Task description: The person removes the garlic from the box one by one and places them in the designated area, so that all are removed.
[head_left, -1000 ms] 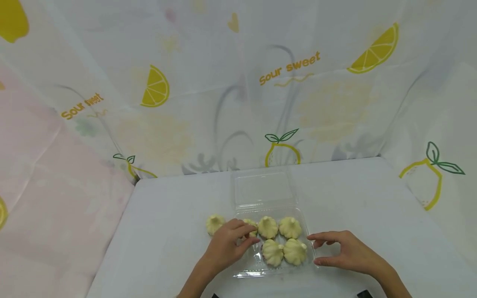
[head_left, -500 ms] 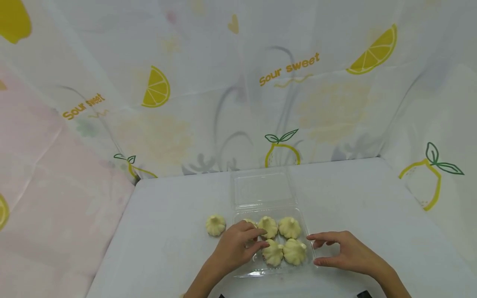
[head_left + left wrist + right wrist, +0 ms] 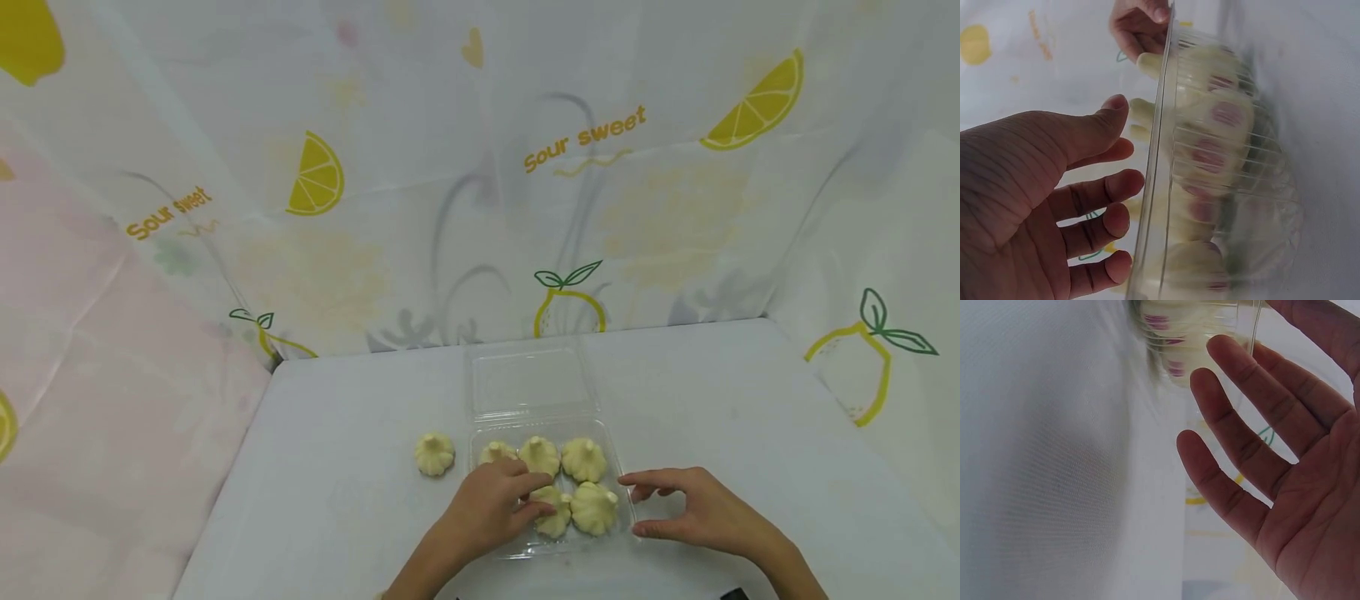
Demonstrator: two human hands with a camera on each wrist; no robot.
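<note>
A clear plastic box [image 3: 525, 548] stands on the table with its lid [image 3: 532, 379] folded back. Inside are several pale yellow, ridged garlic bulbs with pointed tips, among them a front bulb [image 3: 595, 508] on the right. My left hand [image 3: 495, 508] reaches over the box, thumb and forefinger spread at the front bulb [image 3: 552, 523] beside it. In the left wrist view, that hand's fingers stand apart along the rim [image 3: 1155, 144]. My right hand [image 3: 697, 507] stays at the box's right side, fingertips near the wall and thumb apart. Purple patches show low on the bulbs through the wall.
One loose garlic bulb [image 3: 434, 454] lies on the white table [image 3: 337, 500] left of the box. Behind stands a cloth backdrop [image 3: 450, 208] printed with lemons, with a pinkish panel [image 3: 112, 375] at the left.
My left hand has shifted right and slightly toward me, from the back-left bulb to the front bulb. My right hand, the box and the loose bulb have stayed put.
</note>
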